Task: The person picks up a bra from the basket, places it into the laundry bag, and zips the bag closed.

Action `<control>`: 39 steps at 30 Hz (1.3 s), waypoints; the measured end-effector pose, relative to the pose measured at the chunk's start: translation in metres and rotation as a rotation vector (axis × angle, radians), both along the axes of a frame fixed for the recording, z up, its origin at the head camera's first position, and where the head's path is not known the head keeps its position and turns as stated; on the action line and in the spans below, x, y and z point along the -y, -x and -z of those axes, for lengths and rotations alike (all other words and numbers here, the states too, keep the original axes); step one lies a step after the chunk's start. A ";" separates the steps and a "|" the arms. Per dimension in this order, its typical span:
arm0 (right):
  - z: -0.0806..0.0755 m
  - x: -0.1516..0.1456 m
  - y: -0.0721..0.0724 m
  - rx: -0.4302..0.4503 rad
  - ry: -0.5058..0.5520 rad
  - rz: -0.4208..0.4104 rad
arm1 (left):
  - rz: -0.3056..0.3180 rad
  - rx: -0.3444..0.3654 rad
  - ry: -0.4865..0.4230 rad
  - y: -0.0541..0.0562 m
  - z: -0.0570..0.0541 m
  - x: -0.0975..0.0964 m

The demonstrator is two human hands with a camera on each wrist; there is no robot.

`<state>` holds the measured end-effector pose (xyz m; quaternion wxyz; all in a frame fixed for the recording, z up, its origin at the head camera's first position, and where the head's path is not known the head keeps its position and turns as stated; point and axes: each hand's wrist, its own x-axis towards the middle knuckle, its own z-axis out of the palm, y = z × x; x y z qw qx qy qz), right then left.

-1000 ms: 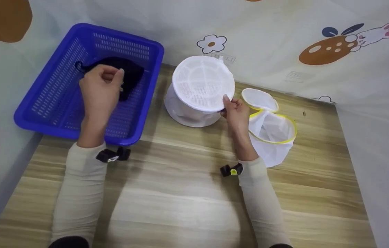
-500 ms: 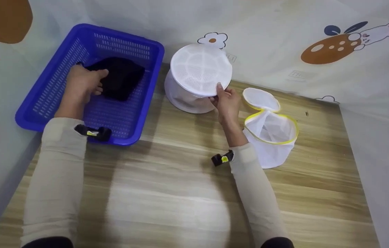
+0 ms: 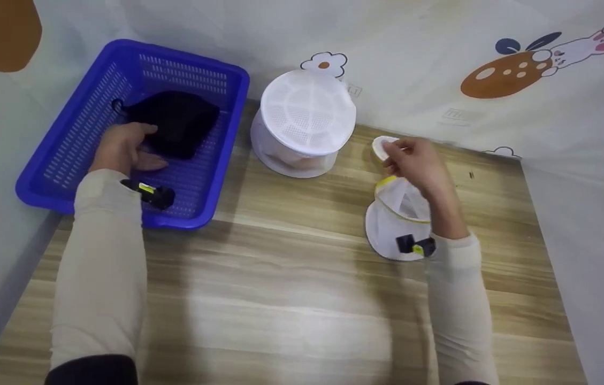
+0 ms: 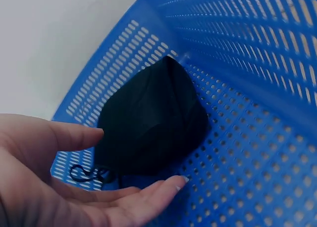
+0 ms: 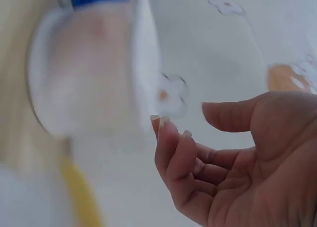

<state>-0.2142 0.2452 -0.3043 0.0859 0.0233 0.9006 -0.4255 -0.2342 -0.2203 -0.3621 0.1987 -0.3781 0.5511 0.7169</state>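
A black drawstring pouch lies inside the blue plastic basket, its cord loop at the left end. My left hand reaches into the basket, thumb and fingers spread apart beside the pouch; in the left wrist view the thumb tip is right at the pouch's edge. A round white mesh laundry bag stands upright with its lid closed. Over a smaller white mesh bag with a yellow zip, whose lid is flipped back, my right hand hovers with loosely bent fingers, holding nothing.
The wooden table carries the basket and both mesh bags. A pale cloth wall covering with printed flowers and a rabbit rises close behind them. The basket's raised rim surrounds my left hand.
My right hand has let go of the round mesh bag's lid edge and moved right, above the yellow-zipped bag. My left hand has dropped deeper into the basket, its fingers opening beside the pouch.
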 end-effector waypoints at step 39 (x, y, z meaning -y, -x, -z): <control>0.067 -0.103 -0.002 0.088 -0.224 -0.108 | -0.521 0.002 -0.354 0.036 0.017 -0.018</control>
